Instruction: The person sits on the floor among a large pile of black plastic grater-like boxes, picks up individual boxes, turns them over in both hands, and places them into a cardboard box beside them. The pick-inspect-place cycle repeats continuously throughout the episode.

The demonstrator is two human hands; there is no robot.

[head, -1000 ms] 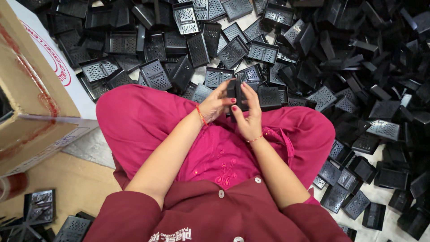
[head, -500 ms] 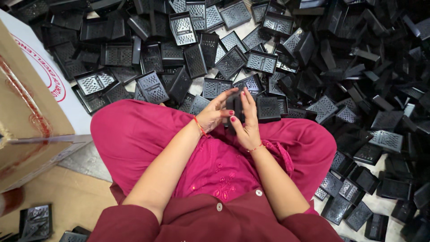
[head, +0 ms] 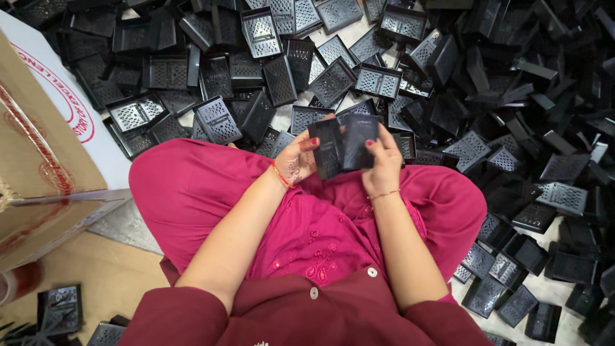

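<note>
I sit cross-legged in pink clothing, and both hands meet above my lap. My left hand (head: pixel 296 161) grips a black rectangular plastic piece (head: pixel 328 148) by its left edge. My right hand (head: pixel 382 160) grips a second black plastic piece (head: pixel 357 138) that stands right beside the first one, the two touching edge to edge. Both pieces show their plain dark sides toward me. Red threads circle both wrists.
A big heap of black perforated plastic trays (head: pixel 384 80) covers the floor ahead and to the right. An open cardboard box (head: pixel 38 166) stands at my left. Several more trays (head: pixel 59 309) lie on the wooden floor at bottom left.
My hands have lifted slightly and spread the two black pieces side by side; earlier they were bunched close together over one dark piece. The view has shifted a little.
</note>
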